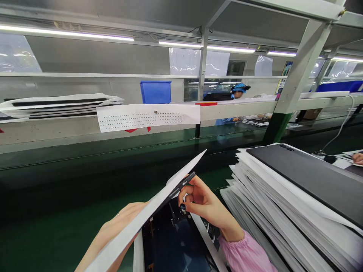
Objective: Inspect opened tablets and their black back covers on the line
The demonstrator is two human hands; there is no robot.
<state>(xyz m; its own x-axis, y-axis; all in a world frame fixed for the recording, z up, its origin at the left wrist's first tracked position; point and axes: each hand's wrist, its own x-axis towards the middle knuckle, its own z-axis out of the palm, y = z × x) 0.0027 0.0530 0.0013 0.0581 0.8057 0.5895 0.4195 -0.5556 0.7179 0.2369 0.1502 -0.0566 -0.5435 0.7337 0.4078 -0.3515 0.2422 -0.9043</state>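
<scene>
Panel stack (300, 196) right on conveyor belt (56, 234); perforated sheet (141, 118) hanging from far shelf (235, 110); bin (155, 92) atop shelf.

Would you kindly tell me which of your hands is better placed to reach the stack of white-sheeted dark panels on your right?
The right hand looks better placed: it is nearest the stack, while the left hand sits farther off, behind the raised white sheet.

Left hand (121, 221) holding white sheet (147, 204), right hand (200, 200) pinching dark strip (183, 185)
</scene>
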